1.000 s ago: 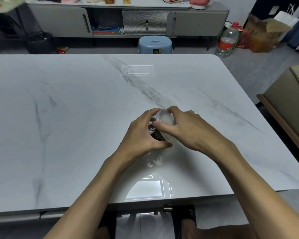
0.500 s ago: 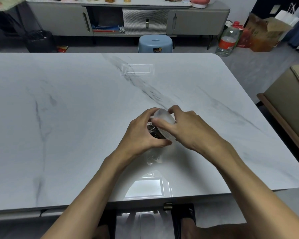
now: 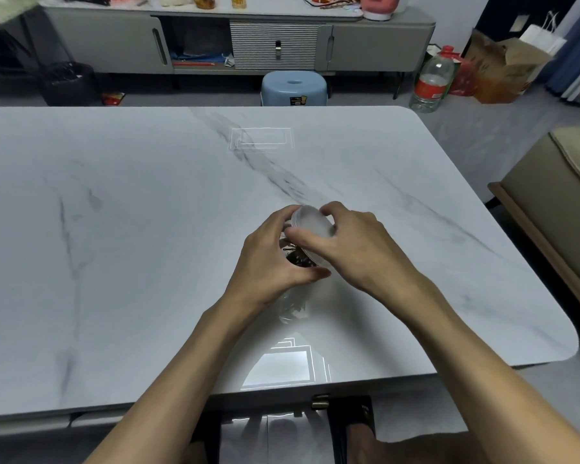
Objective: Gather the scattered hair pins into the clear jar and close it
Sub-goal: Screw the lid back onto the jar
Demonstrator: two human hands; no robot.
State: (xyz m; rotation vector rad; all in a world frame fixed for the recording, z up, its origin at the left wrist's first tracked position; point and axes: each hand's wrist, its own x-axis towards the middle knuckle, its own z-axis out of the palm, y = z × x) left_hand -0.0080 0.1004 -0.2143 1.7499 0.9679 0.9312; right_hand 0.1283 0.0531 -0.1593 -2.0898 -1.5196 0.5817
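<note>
Closing seems the step: left hand [image 3: 268, 262] grips the clear jar [image 3: 307, 261] of hair pins [image 3: 295, 257], right hand [image 3: 359, 249] pinches the lid [image 3: 312, 222] just above it. Next, likely twist it snug.

Both of my bare forearms reach forward from the near edge and converge ahead of me. My left hand [image 3: 268, 259] wraps the jar [image 3: 297, 257] from the left, with the thumb across its near side and the fingers curled round behind. My right hand [image 3: 359, 249] comes in from the right, knuckles up, thumb and fingertips pinching the rim of the lid [image 3: 313, 224] at the jar's top.
</note>
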